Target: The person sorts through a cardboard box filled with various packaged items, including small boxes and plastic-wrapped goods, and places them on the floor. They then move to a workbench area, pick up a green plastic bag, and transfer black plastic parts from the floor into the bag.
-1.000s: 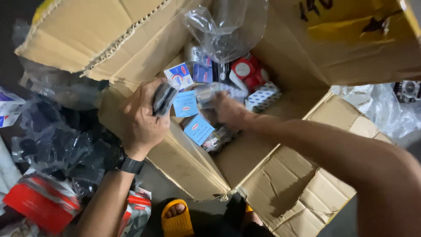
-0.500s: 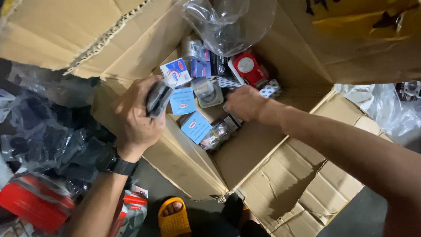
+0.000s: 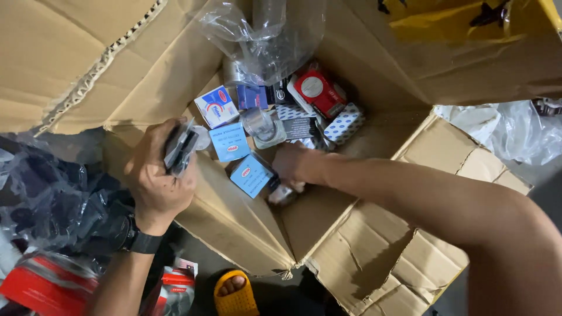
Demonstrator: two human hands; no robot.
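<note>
A large open cardboard box [image 3: 246, 234] holds several small packages: light blue cartons [image 3: 229, 142], a white and blue carton [image 3: 216, 106], a red packet [image 3: 318, 92] and patterned boxes [image 3: 343, 123]. My left hand [image 3: 157, 175], with a black watch on the wrist, rests on the box's near wall and grips a thin stack of plastic-wrapped packets [image 3: 180, 147]. My right hand [image 3: 297, 165] reaches deep into the box, its fingers closed around a plastic-wrapped item [image 3: 283, 193] beside a light blue carton [image 3: 251, 175]. What that item is cannot be made out.
Crumpled clear plastic [image 3: 266, 35] hangs over the box's far side. Dark plastic bags [image 3: 47, 199] lie to the left, red packages [image 3: 47, 287] at lower left, more clear plastic [image 3: 515, 131] at right. A foot in a yellow sandal [image 3: 234, 292] stands below the box.
My right hand has moved lower in the box, from the middle cartons down to the near corner. The left hand keeps its packets and stays on the box wall.
</note>
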